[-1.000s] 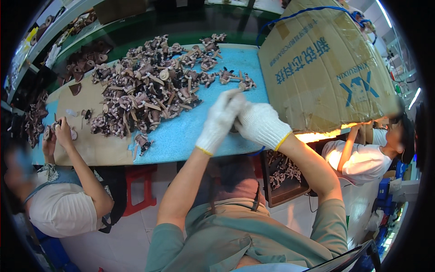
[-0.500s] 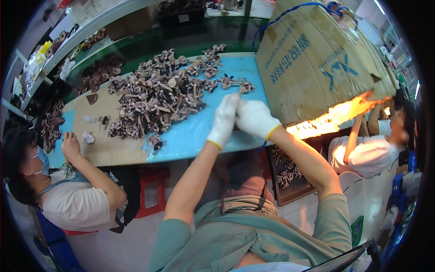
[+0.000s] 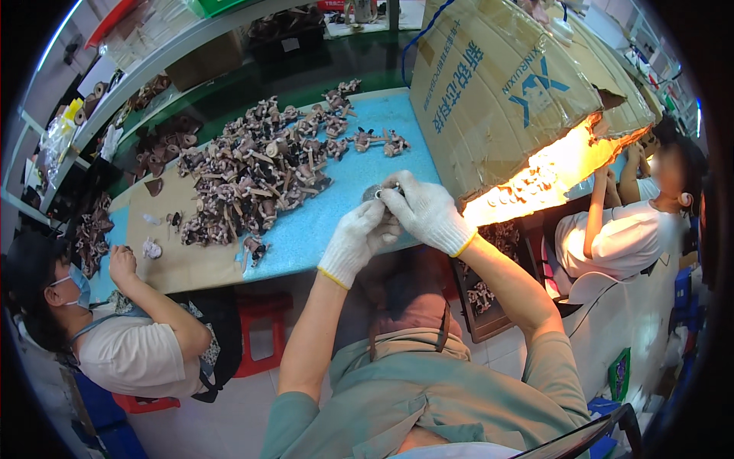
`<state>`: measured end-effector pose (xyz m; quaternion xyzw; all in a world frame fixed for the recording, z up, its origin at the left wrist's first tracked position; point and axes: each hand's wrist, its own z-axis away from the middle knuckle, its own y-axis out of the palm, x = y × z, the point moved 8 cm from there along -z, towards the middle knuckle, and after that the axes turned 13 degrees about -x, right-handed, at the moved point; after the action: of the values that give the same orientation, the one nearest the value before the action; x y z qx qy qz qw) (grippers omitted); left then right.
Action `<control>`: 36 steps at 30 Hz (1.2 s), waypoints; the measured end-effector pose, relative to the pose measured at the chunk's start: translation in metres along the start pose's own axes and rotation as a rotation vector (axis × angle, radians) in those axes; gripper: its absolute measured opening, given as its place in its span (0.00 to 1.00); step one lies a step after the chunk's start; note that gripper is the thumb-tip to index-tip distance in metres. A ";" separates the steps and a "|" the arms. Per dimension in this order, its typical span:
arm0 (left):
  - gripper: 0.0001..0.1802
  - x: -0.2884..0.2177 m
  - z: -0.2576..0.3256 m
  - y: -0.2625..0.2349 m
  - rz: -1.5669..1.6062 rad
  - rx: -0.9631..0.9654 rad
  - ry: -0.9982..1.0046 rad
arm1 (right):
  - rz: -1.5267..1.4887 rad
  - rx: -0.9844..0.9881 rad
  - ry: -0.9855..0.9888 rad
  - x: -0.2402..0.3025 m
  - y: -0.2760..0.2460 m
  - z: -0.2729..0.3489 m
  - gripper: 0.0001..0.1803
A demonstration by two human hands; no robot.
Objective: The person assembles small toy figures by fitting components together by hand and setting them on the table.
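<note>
I wear white knit gloves with yellow cuffs on both hands. My left hand [image 3: 356, 239] is closed, with its fingers curled under a small round grey piece [image 3: 372, 193]. From the other side, my right hand [image 3: 423, 212] pinches the same piece at its edge, thumb and fingers pressed together. Its exact kind is too small to tell, and the fingers partly cover it. Both hands are over the front edge of the blue-topped table [image 3: 306, 237]. Beyond them, a big heap of small brown and pinkish figure parts [image 3: 256, 168] lies on the table, with a few stray ones [image 3: 382, 141] nearer my hands.
A large cardboard box [image 3: 489, 99], brightly lit inside, stands right of my hands. Below it is a dark tray of parts [image 3: 482, 298]. One masked person [image 3: 138, 336] sits at left beside a red stool [image 3: 260, 336]; others [image 3: 612, 237] sit at right. A shelf [image 3: 176, 57] runs behind.
My hands have turned and drawn slightly apart, the left one lower, so the round grey piece between them now shows. The whole view has shifted a little, moving the table and box leftward.
</note>
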<state>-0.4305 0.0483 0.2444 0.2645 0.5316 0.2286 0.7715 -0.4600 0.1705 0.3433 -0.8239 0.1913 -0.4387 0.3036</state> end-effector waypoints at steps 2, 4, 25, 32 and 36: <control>0.27 0.000 -0.002 0.003 -0.039 -0.015 0.010 | 0.019 0.019 -0.003 -0.014 0.006 -0.002 0.21; 0.26 -0.007 -0.001 0.012 -0.072 -0.031 0.020 | 0.040 0.043 -0.008 -0.015 0.008 -0.006 0.21; 0.22 -0.046 -0.022 -0.034 -0.544 -0.370 0.165 | 0.496 0.338 0.059 -0.015 0.048 -0.055 0.21; 0.22 -0.078 -0.041 0.019 -0.776 -0.285 0.572 | 0.635 0.389 -0.197 0.002 0.058 -0.050 0.17; 0.17 -0.069 -0.054 0.019 -0.594 -0.296 0.577 | 0.654 0.455 -0.261 -0.006 0.065 -0.042 0.12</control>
<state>-0.5056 0.0274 0.2892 -0.0881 0.7399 0.1351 0.6531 -0.5016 0.1114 0.3144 -0.6804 0.3010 -0.2419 0.6229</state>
